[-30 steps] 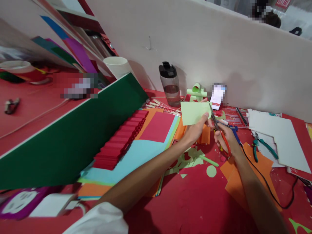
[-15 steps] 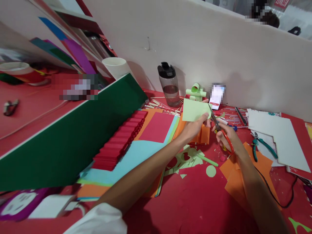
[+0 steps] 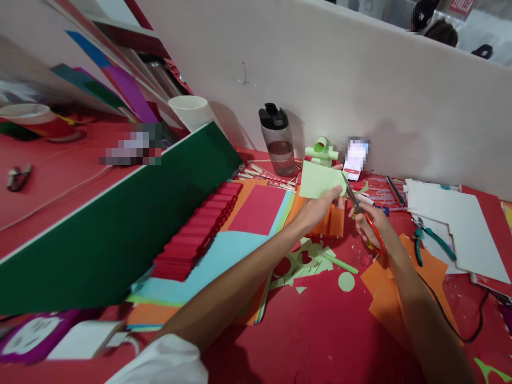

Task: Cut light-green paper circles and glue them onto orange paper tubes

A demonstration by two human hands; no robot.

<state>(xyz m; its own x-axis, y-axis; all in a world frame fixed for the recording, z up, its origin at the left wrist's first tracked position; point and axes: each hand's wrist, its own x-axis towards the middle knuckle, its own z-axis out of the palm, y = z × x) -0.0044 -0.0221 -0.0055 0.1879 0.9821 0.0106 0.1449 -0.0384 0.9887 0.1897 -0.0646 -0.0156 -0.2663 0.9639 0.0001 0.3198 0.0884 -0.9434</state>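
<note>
A sheet of light green paper (image 3: 318, 180) is pinched in my left hand (image 3: 328, 204), raised above the table. My right hand (image 3: 368, 220) is closed round the orange-red handles of a pair of scissors (image 3: 375, 232). The scissors' metal blades lie at the right edge of the green sheet; whether they are parted is too small to tell. Below my hands are light green paper scraps (image 3: 296, 264), a loose green disc (image 3: 346, 281) and a thin green paper tube (image 3: 340, 263). Orange corrugated paper (image 3: 330, 223) sits partly hidden behind my left hand.
A water bottle (image 3: 277, 141), a green tube model (image 3: 321, 151) and a phone (image 3: 356, 158) stand along the white partition. Pliers (image 3: 436, 240) and orange sheets (image 3: 400, 304) lie right. Pleated red paper (image 3: 196, 234) and a green board (image 3: 120, 229) are left.
Both hands, the sheet and the scissors stay in nearly the same place. The scissors' handles have shifted very slightly; the view moved a little.
</note>
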